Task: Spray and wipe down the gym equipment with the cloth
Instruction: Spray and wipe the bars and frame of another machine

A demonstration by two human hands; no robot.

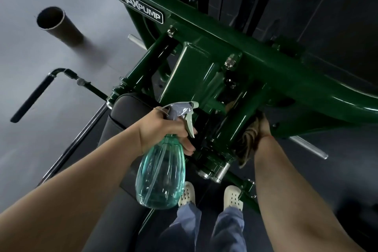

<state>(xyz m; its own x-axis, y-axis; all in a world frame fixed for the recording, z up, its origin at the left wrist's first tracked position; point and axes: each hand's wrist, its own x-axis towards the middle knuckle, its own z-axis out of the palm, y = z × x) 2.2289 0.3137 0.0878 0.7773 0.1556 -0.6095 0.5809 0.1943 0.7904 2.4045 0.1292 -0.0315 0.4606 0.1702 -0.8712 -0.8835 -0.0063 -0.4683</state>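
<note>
Under the green frame (266, 63), both my hands are busy.
My left hand (163, 129) grips the spray bottle (161, 176); my right hand (263, 129) presses the bunched cloth (248, 141) against the frame's lower bar.

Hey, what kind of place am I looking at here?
Most likely a gym. A glossy green machine frame carries a MAXPUMP badge, a dark padded seat sits under it, and a black handle bar sticks out over dark flooring. The left hand holds a spray bottle.
</note>
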